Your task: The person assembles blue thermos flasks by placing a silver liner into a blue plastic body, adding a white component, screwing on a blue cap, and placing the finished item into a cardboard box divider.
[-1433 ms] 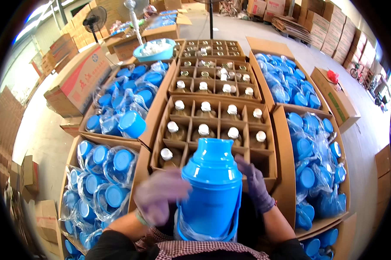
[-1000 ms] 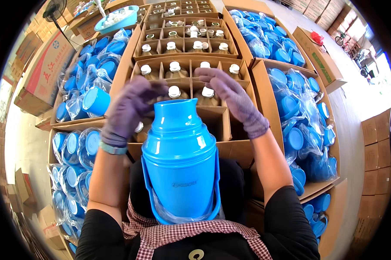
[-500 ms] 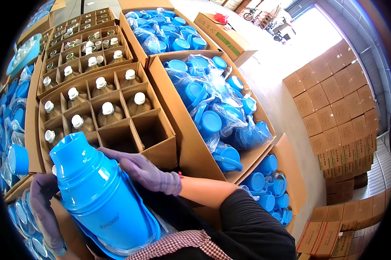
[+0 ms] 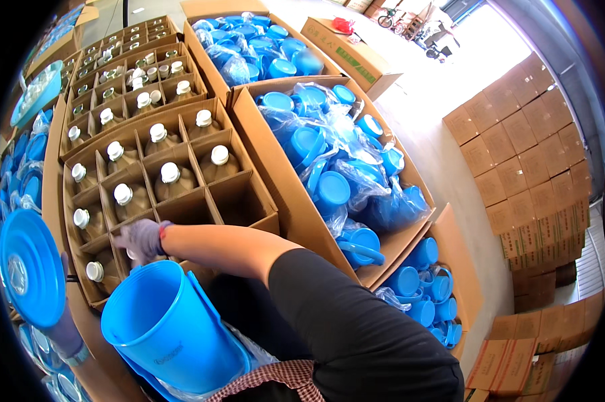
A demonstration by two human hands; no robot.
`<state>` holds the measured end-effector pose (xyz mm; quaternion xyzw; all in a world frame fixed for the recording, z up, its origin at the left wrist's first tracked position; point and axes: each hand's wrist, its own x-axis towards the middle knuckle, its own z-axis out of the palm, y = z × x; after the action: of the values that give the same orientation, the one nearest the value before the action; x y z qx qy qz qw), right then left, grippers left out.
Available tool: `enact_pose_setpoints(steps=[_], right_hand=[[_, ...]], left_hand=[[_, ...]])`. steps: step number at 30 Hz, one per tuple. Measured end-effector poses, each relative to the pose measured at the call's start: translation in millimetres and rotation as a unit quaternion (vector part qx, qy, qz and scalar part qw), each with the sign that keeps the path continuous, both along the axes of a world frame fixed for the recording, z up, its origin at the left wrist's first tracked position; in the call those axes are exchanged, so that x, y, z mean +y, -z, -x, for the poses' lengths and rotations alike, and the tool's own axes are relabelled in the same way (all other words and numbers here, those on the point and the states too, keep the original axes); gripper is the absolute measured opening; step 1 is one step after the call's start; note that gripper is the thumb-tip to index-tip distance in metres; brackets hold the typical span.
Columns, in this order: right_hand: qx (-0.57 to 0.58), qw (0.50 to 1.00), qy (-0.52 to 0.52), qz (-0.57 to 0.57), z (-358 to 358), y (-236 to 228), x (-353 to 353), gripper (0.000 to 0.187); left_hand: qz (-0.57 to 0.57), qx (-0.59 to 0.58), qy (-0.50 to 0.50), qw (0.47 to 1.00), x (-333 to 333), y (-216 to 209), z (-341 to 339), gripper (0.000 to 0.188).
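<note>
My left hand (image 4: 62,328), in a purple-grey glove, holds up a round blue thermos top (image 4: 31,264) at the left, tilted so that its hollow inside and clear centre show. Close to my body stands the blue thermos shell (image 4: 171,328), open at its upper end, with a clear plastic bag around its base. Beyond it, my gloved right hand (image 4: 141,240) reaches over the near cells of a divided carton (image 4: 252,231). Its fingers are blurred and partly hidden, with something white just beneath. Around it, bottle-shaped liners (image 4: 123,201) with white caps stand in the cells.
Right of the divided carton, open cartons hold bagged blue thermos parts (image 4: 332,191). More blue parts (image 4: 416,288) fill a lower box, and others lie along the left. Brown cartons (image 4: 523,161) are stacked at the right. A closed carton (image 4: 352,57) carries a red bag.
The blue top has come off the shell and moved left in my left hand. My right hand has left the shell's side and reached forward over the divided carton.
</note>
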<state>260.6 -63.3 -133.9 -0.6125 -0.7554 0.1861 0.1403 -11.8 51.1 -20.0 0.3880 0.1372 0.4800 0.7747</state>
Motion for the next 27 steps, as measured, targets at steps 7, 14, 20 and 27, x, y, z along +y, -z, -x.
enact_pose_setpoints(steps=[7,14,20,27], right_hand=[[-0.02,0.991,0.079,0.106,8,7,7,0.071],[-0.023,0.994,0.104,-0.028,-13,-139,-12,0.062],[0.119,0.93,0.094,-0.335,-69,-344,-14,0.082],[0.457,0.855,-0.048,-0.241,-85,-470,19,0.061]], left_hand=[[-0.208,0.213,-0.052,0.953,-12,54,78,0.077],[-0.011,-0.12,0.082,0.989,-33,29,124,0.064],[-0.076,-0.131,0.127,0.98,-26,-49,29,0.057],[-0.05,-0.099,0.278,0.954,8,-67,-29,0.056]])
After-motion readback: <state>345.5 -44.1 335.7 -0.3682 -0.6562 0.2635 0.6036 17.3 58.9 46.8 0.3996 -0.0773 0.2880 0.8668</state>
